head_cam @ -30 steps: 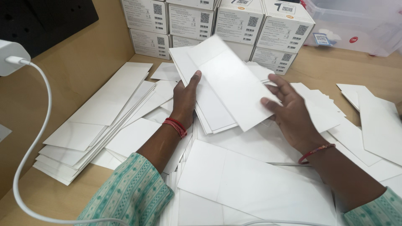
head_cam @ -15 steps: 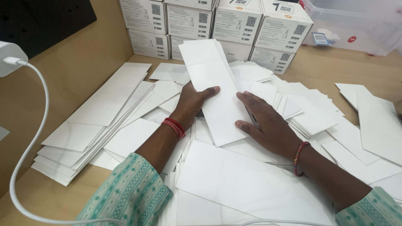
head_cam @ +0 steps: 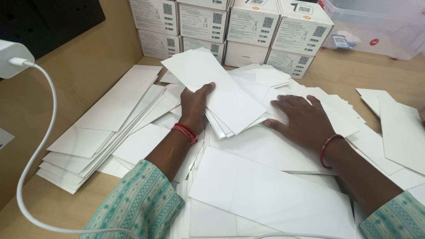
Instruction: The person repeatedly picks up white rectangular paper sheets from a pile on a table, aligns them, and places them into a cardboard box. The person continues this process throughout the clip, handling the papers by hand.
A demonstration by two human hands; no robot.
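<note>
From my remote seat, the head camera looks down on a wooden table buried in white card sheets. My left hand grips a small stack of white cards, thumb lying across the top sheet and fingers curled under the stack's near edge, so the bundle is lifted and tilted above the loose sheets in the middle of the table, pointing away toward the far boxes. A red thread band circles that wrist, and a green patterned sleeve covers the forearm. My right hand lies palm down just right of the held stack, fingers spread wide and flat on the scattered cards, holding nothing; a beaded bracelet sits at its wrist. To the left, a fanned pile of long white cards rests along the wooden side panel. At the back edge, white cartons with printed labels stand in two tiers, touching one another, and a clear plastic bin sits at the far right. A white charger plug with its white cable hangs close to the lens at left. More loose cards lie at the right edge.
</note>
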